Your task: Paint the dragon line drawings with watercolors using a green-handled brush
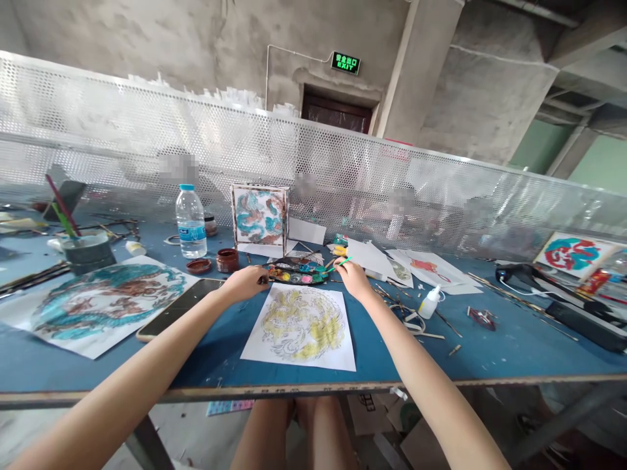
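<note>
Perforated metal screen (pixel 343 163) ran behind the blue tabletop (pixel 210 362). On it, a paint palette (pixel 300 273) lay just beyond a sheet of paper (pixel 300 323) with a round drawing partly coloured yellow. At the palette's left end was the left hand (pixel 252 282), its fingers curled; whether they gripped the edge I couldn't tell. The right hand (pixel 353 275) had its fingers clamped on a green brush (pixel 347 260) near the palette's right end. Behind the palette's left side stood a framed picture (pixel 259 219), with a brown paint jar (pixel 227 260) beside it.
</note>
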Motion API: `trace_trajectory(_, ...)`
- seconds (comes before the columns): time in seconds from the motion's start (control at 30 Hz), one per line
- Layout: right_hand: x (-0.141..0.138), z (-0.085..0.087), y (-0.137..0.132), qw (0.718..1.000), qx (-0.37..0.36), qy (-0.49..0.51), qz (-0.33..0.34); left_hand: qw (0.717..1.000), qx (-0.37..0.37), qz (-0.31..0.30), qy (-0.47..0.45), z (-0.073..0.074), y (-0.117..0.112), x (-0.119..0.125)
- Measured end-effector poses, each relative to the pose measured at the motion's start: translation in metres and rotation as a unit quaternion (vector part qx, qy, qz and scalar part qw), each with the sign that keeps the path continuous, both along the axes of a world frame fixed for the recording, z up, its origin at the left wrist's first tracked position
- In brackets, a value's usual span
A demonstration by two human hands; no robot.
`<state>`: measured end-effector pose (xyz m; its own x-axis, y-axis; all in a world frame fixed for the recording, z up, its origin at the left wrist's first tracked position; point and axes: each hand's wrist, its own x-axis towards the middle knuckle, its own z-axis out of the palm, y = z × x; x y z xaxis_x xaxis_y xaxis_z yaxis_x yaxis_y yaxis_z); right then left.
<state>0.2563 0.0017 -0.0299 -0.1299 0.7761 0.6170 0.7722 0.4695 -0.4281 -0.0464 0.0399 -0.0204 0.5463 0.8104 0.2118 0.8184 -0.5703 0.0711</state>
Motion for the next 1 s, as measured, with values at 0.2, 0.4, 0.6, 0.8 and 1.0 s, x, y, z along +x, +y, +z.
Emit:
trace_trajectory(0.2,0.0010,0.0018,-0.0012,1.000,-0.007,0.023,0.006,1.000,0.000,0.000,0.002,-0.0009,0.0014,-0.0009)
trace_trajectory(0.4,0.0004,0.0009,-0.0002,1.000,-0.013,0.017,0.011,1.000,-0.001,-0.001,0.001,-0.0002,0.0005,-0.0007)
trace_trajectory(0.6,-0.0023,-0.0010,0.0004,1.000,0.007,-0.004,0.003,1.000,-0.002,0.000,0.013,0.0011,-0.0010,-0.0006)
trace_trajectory(0.8,-0.0018,-0.0006,0.0000,1.000,0.007,-0.003,0.002,1.000,0.000,0.001,0.013,0.0004,-0.0014,-0.0001)
trace_trajectory(1.0,-0.0020,-0.0028,0.0011,0.999,0.005,0.026,0.021,1.000,-0.003,-0.002,0.005,-0.0016,0.0002,-0.0007)
